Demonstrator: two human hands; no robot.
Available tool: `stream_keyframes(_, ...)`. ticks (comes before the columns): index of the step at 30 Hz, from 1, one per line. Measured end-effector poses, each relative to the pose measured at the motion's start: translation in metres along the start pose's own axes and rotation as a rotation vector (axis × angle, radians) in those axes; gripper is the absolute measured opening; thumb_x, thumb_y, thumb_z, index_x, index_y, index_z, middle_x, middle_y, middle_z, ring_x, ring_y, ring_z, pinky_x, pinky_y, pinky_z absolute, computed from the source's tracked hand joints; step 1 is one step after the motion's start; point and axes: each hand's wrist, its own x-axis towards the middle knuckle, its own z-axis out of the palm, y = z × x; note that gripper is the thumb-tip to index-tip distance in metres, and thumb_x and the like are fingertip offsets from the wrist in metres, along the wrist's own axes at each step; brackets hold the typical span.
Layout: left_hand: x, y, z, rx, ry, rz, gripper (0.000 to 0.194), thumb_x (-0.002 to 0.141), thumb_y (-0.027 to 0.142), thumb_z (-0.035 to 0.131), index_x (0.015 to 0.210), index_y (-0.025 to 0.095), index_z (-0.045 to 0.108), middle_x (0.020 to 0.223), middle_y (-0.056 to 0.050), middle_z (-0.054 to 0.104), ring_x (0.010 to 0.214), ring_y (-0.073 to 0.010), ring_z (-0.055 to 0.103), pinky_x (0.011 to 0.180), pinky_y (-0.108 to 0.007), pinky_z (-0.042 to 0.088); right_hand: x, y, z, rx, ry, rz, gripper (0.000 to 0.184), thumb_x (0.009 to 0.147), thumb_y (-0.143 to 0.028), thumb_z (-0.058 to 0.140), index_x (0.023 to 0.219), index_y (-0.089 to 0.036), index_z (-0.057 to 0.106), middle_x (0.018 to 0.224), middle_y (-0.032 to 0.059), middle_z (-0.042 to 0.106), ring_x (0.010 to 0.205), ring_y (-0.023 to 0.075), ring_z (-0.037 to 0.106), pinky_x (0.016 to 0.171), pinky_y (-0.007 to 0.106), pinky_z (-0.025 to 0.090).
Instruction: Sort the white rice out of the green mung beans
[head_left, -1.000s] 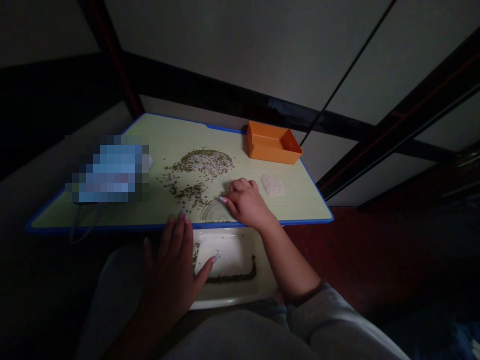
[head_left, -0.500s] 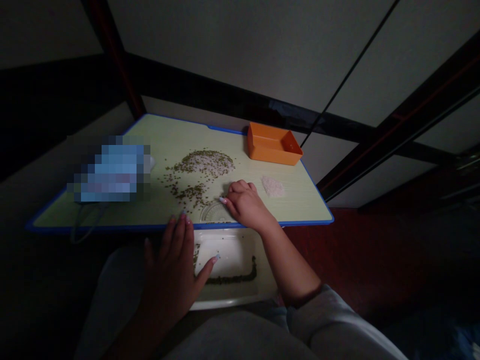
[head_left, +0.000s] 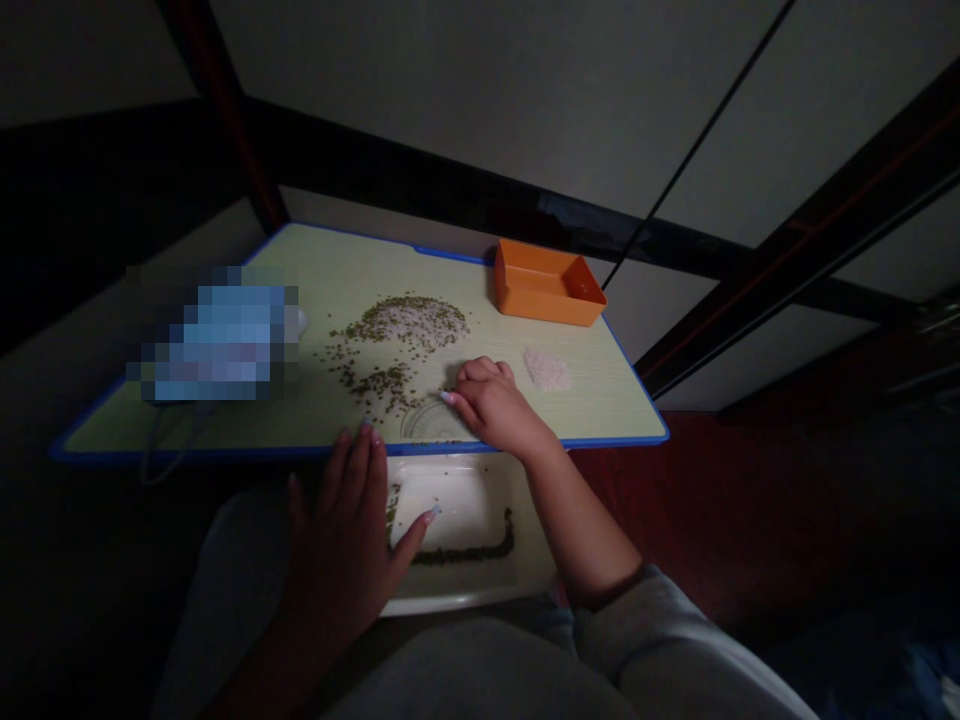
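My right hand (head_left: 496, 405) rests on the table with its fingers curled and the thumb pointing left. It is closed over the right part of a clear protractor (head_left: 431, 418), which lies flat at the near edge; the grip itself is partly hidden. Small green beans (head_left: 386, 385) are scattered left of it, and a few line the protractor's near side. My left hand (head_left: 341, 525) is open, fingers apart, its tips by the table's edge and its thumb over a white tray (head_left: 480, 600). Beans lie along the tray's near and left sides.
Behind lies a larger pile of white grains mixed with green beans (head_left: 412, 320). A small heap of white grains (head_left: 547, 369) is to the right, below an orange box (head_left: 547, 295). A blurred blue object (head_left: 217, 340) with a loop stands left on the blue-edged table (head_left: 615, 405).
The view has shifted very slightly. Both hands, the protractor and the beans look almost unchanged.
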Motion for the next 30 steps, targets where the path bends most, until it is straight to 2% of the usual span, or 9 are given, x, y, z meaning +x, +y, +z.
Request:
stream_keyframes(16, -0.0008, -0.0022, 0.0025, 0.038, 0.006, 0.011, 0.085, 0.084, 0.048, 0.042, 0.149, 0.011, 0.002, 0.158, -0.019, 0.022, 0.147, -0.0330, 0.016, 0.113, -0.066, 0.016, -0.0012, 0.0025, 0.0002, 0.028, 0.011, -0.009, 0.029, 0.098, -0.032, 0.045, 0.084, -0.015, 0.065, 0.094, 0.0067, 0.059, 0.096, 0.0194, 0.045, 0.084, 0.033, 0.027)
stream_keyframes(30, -0.0029, -0.0066, 0.0088, 0.112, 0.088, 0.045, 0.087, 0.083, 0.047, 0.044, 0.149, 0.014, -0.002, 0.156, -0.017, 0.029, 0.145, -0.0317, 0.023, 0.108, -0.065, 0.027, -0.0027, 0.0028, -0.0010, 0.103, 0.052, -0.032, 0.028, 0.097, -0.029, 0.046, 0.079, -0.016, 0.063, 0.090, 0.0050, 0.059, 0.093, 0.0176, 0.047, 0.085, 0.032, 0.029)
